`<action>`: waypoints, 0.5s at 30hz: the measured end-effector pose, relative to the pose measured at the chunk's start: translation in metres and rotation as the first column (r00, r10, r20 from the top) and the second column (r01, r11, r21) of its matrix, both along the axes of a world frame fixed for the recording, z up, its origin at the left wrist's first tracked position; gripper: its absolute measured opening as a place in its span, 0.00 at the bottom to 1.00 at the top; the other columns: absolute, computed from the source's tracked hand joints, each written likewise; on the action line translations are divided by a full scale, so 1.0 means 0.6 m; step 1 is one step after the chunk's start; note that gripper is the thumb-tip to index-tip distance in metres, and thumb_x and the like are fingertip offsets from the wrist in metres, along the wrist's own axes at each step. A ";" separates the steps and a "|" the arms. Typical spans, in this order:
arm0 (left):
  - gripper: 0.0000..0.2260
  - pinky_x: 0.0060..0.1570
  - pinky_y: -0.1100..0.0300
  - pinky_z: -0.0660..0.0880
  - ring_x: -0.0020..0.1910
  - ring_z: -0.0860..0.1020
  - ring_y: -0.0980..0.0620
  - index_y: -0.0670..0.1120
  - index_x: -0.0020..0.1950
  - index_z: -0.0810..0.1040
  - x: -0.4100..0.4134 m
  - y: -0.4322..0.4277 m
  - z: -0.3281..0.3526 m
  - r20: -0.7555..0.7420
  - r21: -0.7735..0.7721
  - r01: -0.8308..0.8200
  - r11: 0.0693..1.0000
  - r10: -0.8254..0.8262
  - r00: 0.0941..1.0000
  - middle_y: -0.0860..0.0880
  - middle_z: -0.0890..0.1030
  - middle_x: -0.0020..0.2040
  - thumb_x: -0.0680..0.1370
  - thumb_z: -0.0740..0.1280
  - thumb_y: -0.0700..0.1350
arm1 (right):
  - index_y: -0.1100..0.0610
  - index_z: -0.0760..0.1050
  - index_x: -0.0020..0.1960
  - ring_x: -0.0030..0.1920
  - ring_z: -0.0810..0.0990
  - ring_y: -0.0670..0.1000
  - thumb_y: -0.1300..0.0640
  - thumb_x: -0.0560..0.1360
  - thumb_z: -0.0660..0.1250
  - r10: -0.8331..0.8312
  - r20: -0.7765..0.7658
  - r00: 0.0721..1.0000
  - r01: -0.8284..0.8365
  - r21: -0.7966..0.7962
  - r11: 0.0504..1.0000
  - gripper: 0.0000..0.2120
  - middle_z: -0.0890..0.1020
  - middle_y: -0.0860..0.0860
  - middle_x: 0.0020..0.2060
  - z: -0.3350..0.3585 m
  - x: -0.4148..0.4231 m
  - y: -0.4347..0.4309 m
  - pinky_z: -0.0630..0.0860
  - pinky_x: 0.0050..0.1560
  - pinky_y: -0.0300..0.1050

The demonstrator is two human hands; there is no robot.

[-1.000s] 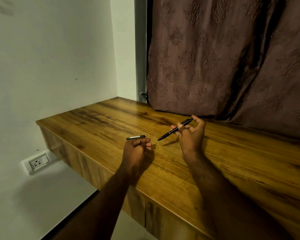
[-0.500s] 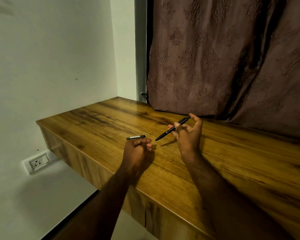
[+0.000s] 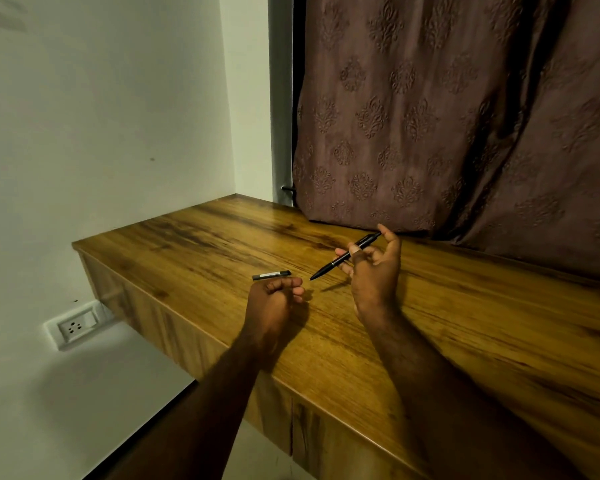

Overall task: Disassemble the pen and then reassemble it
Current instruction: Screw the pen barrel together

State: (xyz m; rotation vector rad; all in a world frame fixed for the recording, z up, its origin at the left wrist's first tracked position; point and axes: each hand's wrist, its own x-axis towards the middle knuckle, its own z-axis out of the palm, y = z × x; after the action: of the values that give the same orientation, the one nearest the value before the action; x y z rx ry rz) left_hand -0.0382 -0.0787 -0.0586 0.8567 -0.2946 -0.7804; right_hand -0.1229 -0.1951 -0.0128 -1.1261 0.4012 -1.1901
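Two bare hands are out over one wooden desk (image 3: 187, 244), and there are two pen-like pieces to count: one long black pen (image 3: 343, 257) and one short dark piece (image 3: 271, 275) with a pale band along it. The right hand (image 3: 374, 275) has the pen pinched between thumb and fingers, raised above the desk, slanting from upper right down to lower left, its pointed tip toward the left hand. The pen is slim and black, with a thin light ring partway down its body; its shadow falls on the wood below. The left hand (image 3: 274, 299) rests at the desk with its fingers curled in loosely; whether anything lies inside that curl I cannot tell. The short piece lies flat on the desk just beyond those knuckles, apart from the pen. Behind the desk hangs one brown patterned curtain (image 3: 447, 109), and low on the white wall to the left sits one socket (image 3: 75, 328).
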 end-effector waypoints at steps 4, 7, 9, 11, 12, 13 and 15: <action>0.09 0.24 0.65 0.71 0.29 0.74 0.56 0.43 0.44 0.76 0.008 -0.003 -0.008 0.053 0.040 -0.001 0.999 -0.002 0.999 0.49 0.75 0.34 0.74 0.59 0.32 | 0.49 0.66 0.62 0.41 0.85 0.57 0.71 0.75 0.65 -0.040 0.008 0.999 0.040 -0.015 0.999 0.23 0.79 0.67 0.51 0.001 -0.001 -0.003 0.83 0.41 0.48; 0.10 0.22 0.65 0.69 0.29 0.71 0.55 0.40 0.42 0.76 0.010 -0.006 -0.010 -0.006 -0.018 0.009 1.000 -0.009 1.000 0.47 0.74 0.34 0.75 0.57 0.30 | 0.52 0.65 0.66 0.41 0.85 0.56 0.70 0.75 0.64 -0.003 0.020 1.000 0.003 -0.023 1.000 0.25 0.79 0.64 0.48 0.003 -0.002 -0.001 0.82 0.41 0.46; 0.10 0.23 0.65 0.69 0.30 0.72 0.55 0.39 0.44 0.76 0.006 -0.005 -0.008 0.019 -0.016 -0.001 1.000 0.002 1.000 0.46 0.75 0.33 0.75 0.57 0.29 | 0.52 0.64 0.68 0.42 0.86 0.56 0.70 0.75 0.64 -0.011 0.014 1.000 0.011 -0.028 1.000 0.25 0.80 0.63 0.48 0.004 -0.002 0.003 0.82 0.40 0.44; 0.10 0.23 0.65 0.69 0.31 0.72 0.54 0.39 0.44 0.75 0.003 -0.004 -0.007 0.029 -0.028 0.013 1.000 -0.012 0.999 0.46 0.75 0.34 0.76 0.57 0.29 | 0.52 0.66 0.66 0.41 0.86 0.55 0.71 0.75 0.64 -0.034 0.001 0.999 0.034 -0.047 0.998 0.24 0.81 0.64 0.47 0.005 -0.003 0.005 0.82 0.40 0.46; 0.10 0.23 0.65 0.69 0.31 0.72 0.54 0.39 0.44 0.75 0.005 -0.004 -0.009 0.044 -0.022 0.002 1.000 -0.001 0.999 0.46 0.75 0.34 0.76 0.56 0.29 | 0.52 0.66 0.65 0.40 0.86 0.55 0.71 0.75 0.64 -0.041 -0.003 0.999 0.040 -0.052 0.998 0.23 0.81 0.64 0.47 0.006 -0.004 0.005 0.83 0.41 0.46; 0.10 0.23 0.65 0.69 0.31 0.72 0.54 0.39 0.45 0.76 0.005 -0.005 -0.010 0.055 -0.014 -0.018 1.000 0.019 0.998 0.45 0.75 0.34 0.76 0.56 0.29 | 0.53 0.66 0.65 0.40 0.85 0.56 0.71 0.75 0.64 -0.038 -0.002 0.999 0.038 -0.054 0.998 0.23 0.81 0.64 0.46 0.008 -0.004 0.005 0.83 0.40 0.46; 0.11 0.23 0.65 0.69 0.31 0.73 0.54 0.37 0.45 0.77 0.008 -0.007 -0.013 0.098 0.023 -0.069 0.997 0.067 0.993 0.45 0.75 0.34 0.76 0.56 0.28 | 0.54 0.64 0.67 0.41 0.85 0.56 0.71 0.75 0.64 -0.019 0.011 1.000 0.020 -0.050 0.999 0.24 0.80 0.63 0.46 0.009 -0.004 0.006 0.82 0.39 0.45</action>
State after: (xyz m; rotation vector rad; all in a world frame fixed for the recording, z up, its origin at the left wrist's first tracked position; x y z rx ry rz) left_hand -0.0333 -0.0827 -0.0663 0.9267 -0.3404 -0.6813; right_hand -0.1252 -0.1918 -0.0074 -1.1608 0.3769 -1.2282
